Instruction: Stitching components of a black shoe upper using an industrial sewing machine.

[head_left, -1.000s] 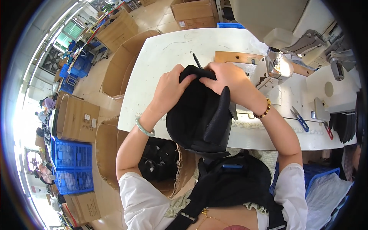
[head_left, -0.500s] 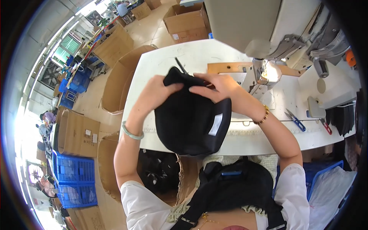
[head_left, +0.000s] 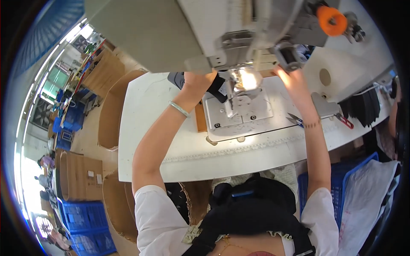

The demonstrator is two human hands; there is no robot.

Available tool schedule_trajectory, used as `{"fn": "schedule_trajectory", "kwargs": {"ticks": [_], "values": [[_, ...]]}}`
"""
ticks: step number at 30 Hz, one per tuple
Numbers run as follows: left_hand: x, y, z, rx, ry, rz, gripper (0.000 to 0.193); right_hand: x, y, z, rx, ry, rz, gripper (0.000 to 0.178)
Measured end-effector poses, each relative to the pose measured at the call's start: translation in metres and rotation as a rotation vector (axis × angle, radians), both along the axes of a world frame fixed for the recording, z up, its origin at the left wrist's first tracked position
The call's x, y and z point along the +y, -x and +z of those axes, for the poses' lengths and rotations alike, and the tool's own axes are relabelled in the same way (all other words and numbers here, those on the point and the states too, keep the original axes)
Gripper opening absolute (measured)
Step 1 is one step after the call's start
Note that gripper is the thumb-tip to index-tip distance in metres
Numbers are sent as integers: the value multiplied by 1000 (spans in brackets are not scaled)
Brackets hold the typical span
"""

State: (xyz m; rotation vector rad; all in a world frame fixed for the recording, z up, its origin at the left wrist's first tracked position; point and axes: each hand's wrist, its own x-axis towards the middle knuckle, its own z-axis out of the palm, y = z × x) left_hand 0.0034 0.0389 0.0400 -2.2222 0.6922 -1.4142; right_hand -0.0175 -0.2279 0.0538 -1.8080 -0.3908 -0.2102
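Head view shows a white bench (head_left: 171,162) carrying a grey sewing machine (head_left: 171,34), which fills the far side. Its steel plate (head_left: 243,113) is lit by a small lamp — so the needle area is bright. The left hand (head_left: 198,81) reaches far, fingers closed on a black fabric piece (head_left: 215,87) just left of the needle, probably to guide it under. The right hand (head_left: 288,77) touches the machine's head; I cannot tell if its fingers grip. Scissors (head_left: 294,120) lie near right — ready for thread.

White short sleeves (head_left: 159,213), pale green bangle (head_left: 178,109) on left wrist, thin bracelet (head_left: 312,124) on right.
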Motion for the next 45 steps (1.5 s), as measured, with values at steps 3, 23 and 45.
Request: {"fn": "schedule_trajectory", "kwargs": {"ticks": [3, 23, 45], "values": [[1, -24, -27, 194, 278, -402, 21, 20, -7, 12, 20, -92, 165, 41], [-25, 39, 21, 694, 417, 376, 29, 39, -16, -10, -157, -165, 104, 22], [-39, 83, 33, 367, 182, 73, 13, 15, 8, -8, -799, 298, 70, 38]]}}
